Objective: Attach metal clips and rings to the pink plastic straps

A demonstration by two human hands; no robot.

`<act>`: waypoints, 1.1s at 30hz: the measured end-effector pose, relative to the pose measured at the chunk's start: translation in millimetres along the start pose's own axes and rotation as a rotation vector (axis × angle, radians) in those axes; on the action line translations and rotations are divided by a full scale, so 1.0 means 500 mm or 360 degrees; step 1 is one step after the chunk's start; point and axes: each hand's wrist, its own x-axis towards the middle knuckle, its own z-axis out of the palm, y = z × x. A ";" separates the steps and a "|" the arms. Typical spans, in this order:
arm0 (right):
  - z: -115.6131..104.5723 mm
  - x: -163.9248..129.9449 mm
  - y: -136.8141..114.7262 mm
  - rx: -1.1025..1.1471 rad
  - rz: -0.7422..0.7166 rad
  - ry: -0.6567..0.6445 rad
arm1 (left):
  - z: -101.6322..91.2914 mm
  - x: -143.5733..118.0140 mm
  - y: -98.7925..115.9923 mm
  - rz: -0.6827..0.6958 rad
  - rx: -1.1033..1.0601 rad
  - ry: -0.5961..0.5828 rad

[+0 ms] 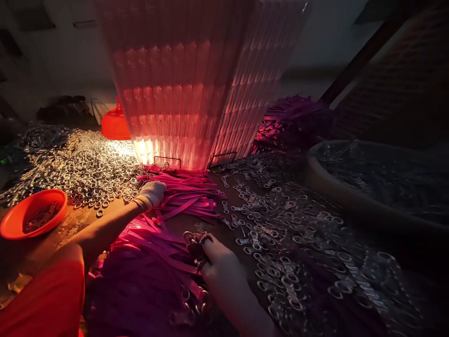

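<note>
My left hand [153, 194], in a pale knit glove, is curled over a layer of magenta straps [191, 199] below the plastic panels; its fingertips are hidden among them. Lower and to the right, my right hand [222, 262] is closed around a small cluster of dark ringed metal pieces [197, 248], whose exact kind is too dim to make out. Under and left of it spreads a large heap of purple straps [140, 276]. Small metal clasps with rings [259, 234] lie scattered just right of the right hand.
Tall ridged plastic panels [175, 93] stand at the back, with a lit red lamp [115, 125] beside them. Metal rings and clasps [87, 164] are piled at left, near a red bowl [62, 210]. A large tub [333, 182] stands right; more purple straps [291, 119] lie behind.
</note>
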 end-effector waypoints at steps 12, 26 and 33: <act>-0.042 0.001 0.009 0.0350 0.0049 0.0505 | -0.097 -0.135 0.102 0.0149 -0.0196 -0.0325; -0.026 -0.022 -0.042 0.0545 -0.0496 0.0662 | -0.015 -0.275 0.183 0.0265 -0.0741 -0.0678; -0.032 -0.035 -0.052 0.0499 -0.0283 0.0419 | 0.057 -0.336 0.143 -0.0126 -0.1782 -0.0598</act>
